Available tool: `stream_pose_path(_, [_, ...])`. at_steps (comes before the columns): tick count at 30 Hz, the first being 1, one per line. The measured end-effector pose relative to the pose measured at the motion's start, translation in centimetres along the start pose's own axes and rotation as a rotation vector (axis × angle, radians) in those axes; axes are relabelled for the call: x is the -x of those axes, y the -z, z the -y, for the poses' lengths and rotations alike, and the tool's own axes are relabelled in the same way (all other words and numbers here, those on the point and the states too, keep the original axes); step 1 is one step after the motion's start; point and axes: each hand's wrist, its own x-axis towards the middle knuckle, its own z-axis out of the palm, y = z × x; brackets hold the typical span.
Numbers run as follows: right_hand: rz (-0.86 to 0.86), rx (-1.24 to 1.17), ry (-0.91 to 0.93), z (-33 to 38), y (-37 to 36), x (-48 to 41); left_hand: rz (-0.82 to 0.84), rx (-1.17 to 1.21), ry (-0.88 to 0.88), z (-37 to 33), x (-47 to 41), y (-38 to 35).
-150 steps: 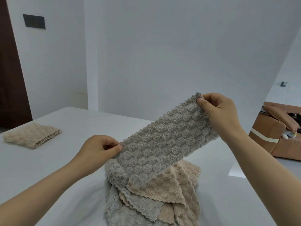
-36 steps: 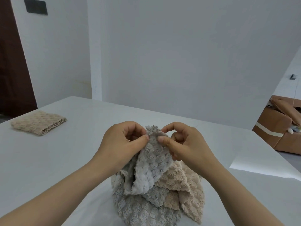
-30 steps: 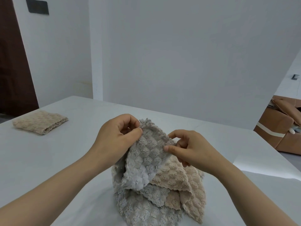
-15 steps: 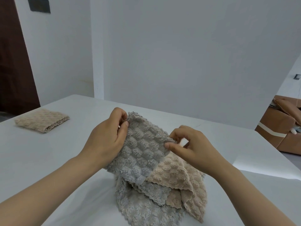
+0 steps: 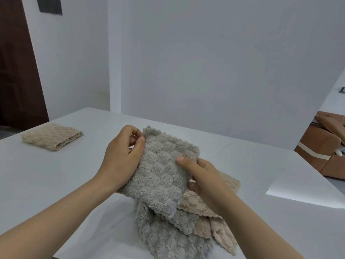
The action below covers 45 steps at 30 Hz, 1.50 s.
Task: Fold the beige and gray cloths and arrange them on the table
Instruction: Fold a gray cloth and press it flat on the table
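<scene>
I hold a folded gray cloth (image 5: 160,171) above the white table (image 5: 56,180). My left hand (image 5: 123,156) pinches its upper left corner, thumb on top. My right hand (image 5: 201,176) grips its right edge, thumb on the top face and fingers underneath. Below the held cloth lies a loose pile of gray cloths (image 5: 168,238) and beige cloths (image 5: 209,212) near the table's front. A folded beige cloth (image 5: 51,135) lies flat at the far left of the table.
A white wall (image 5: 205,62) rises behind the table's far edge. A dark brown door (image 5: 16,68) stands at the left. A brown sofa (image 5: 323,150) sits beyond the table's right side. A bright patch of light (image 5: 298,197) falls on the table at the right.
Five seconds ago the gray cloth was stretched out long between my hands. My hands then came together and folded it; it is now a compact square held flatter, with my right hand under its right edge.
</scene>
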Motion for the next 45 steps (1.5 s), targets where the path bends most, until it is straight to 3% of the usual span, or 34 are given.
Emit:
stream_pose_path(6, [-0.138, 0.143, 0.058, -0.1, -1.1, -0.3, 0.081, 0.046, 0.108, 1.3, -0.6, 0.8])
stream_pose_path(10, [-0.235, 0.245, 0.059, 0.1, -1.9, -0.8, 0.228, 0.045, 0.052, 1.6, 0.0, 1.5])
stream_pose_path(16, [-0.237, 0.171, 0.057, 0.5, -2.0, -1.1, 0.432, -0.055, -0.044, 2.5, 0.6, 2.4])
stream_pose_path(24, [0.029, 0.489, 0.257, 0.7, -1.5, -0.1, 0.424, -0.022, 0.021, 3.7, 0.5, 3.0])
stream_pose_path(31, [0.006, 0.562, 0.19, 0.5, -2.5, -0.3, 0.458, 0.038, 0.022, 4.4, 0.8, 4.4])
stream_pose_path(45, [0.135, 0.703, 0.203, -0.2, -11.5, -0.6, 0.369, -0.288, 0.084, 8.8, 3.4, 11.5])
